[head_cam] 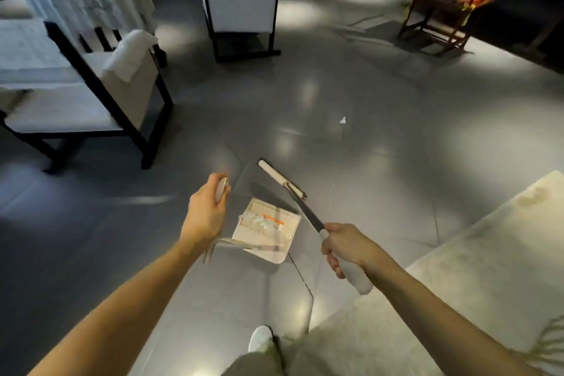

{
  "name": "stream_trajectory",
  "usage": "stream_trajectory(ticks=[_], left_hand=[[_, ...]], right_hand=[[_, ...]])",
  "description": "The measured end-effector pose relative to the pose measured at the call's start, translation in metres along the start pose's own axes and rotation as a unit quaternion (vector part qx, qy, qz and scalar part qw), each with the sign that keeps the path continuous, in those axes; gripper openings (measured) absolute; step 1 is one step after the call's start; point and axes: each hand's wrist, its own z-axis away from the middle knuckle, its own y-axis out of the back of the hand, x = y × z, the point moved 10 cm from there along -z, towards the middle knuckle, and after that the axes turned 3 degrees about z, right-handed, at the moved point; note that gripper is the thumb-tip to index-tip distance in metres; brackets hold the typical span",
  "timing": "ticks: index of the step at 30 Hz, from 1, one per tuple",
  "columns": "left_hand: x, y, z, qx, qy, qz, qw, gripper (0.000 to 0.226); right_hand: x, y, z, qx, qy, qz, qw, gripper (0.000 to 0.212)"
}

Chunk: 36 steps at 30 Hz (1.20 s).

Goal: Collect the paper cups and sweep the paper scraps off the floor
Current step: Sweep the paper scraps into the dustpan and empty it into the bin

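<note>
On the grey tiled floor (396,192), just ahead of the person's white shoe (259,337): one dustpan (274,249), pale, holding a heap of white paper scraps (262,223); whether its lip touches the floor cannot be told, the handle being blurred. Left hand (204,214): fingers curled round the top of the dustpan handle. Right hand (345,246): closed round the white grip of a broom (305,212), whose head (280,177) lies just beyond the dustpan's far edge, bristles toward the floor. One loose scrap (343,120): small, white, alone on the open floor, well apart from the broom head and beyond it. Paper cups: none in view. Surroundings: two white-cushioned chairs (241,9) (91,94) toward the far and left edges of the floor, a wooden chair (439,9) at the far right, a pale rug (457,268) along the right edge. Hazards, as judged: the dustpan may tip while carried toward the loose scrap and shed its heap; a hard stroke may flick so light a scrap past the pan or under a chair; broom or foot may catch the edge of the rug.
</note>
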Motion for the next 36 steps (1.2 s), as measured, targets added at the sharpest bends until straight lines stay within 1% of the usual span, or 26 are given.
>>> stream_trajectory(ticks=[2, 6, 10, 13, 17, 23, 26, 28, 30, 36], left_hand=[[0.014, -0.025, -0.054, -0.018, -0.002, -0.006, 1.0, 0.014], [0.046, -0.087, -0.161, -0.046, -0.023, -0.003, 0.999, 0.011], [0.069, -0.158, -0.27, -0.074, -0.021, -0.015, 0.997, 0.011], [0.091, -0.21, -0.345, -0.077, -0.014, -0.015, 0.997, 0.011], [0.123, -0.266, -0.437, -0.086, -0.011, -0.03, 0.996, 0.013], [0.144, -0.337, -0.554, -0.093, -0.004, -0.037, 0.995, 0.022], [0.148, -0.377, -0.615, -0.098, -0.006, -0.047, 0.994, 0.016], [0.149, -0.402, -0.649, -0.113, 0.005, -0.052, 0.992, 0.01], [0.15, -0.427, -0.678, -0.128, 0.013, -0.053, 0.99, 0.009], [0.157, -0.485, -0.751, -0.172, 0.036, -0.067, 0.982, 0.01]], right_hand=[[-0.015, 0.028, -0.033, 0.016, -0.025, -0.027, 0.999, 0.024], [-0.047, 0.095, -0.107, 0.038, -0.044, -0.076, 0.995, 0.024], [-0.082, 0.177, -0.198, 0.049, -0.057, -0.095, 0.993, 0.03], [-0.102, 0.246, -0.264, 0.064, -0.072, -0.105, 0.99, 0.037], [-0.133, 0.334, -0.34, 0.078, -0.082, -0.094, 0.989, 0.034], [-0.18, 0.438, -0.448, 0.092, -0.109, -0.111, 0.984, 0.025], [-0.203, 0.482, -0.507, 0.099, -0.114, -0.115, 0.982, 0.029], [-0.218, 0.508, -0.541, 0.103, -0.121, -0.117, 0.98, 0.026], [-0.232, 0.533, -0.575, 0.1, -0.127, -0.11, 0.981, 0.019], [-0.275, 0.595, -0.664, 0.083, -0.133, -0.05, 0.986, 0.019]])
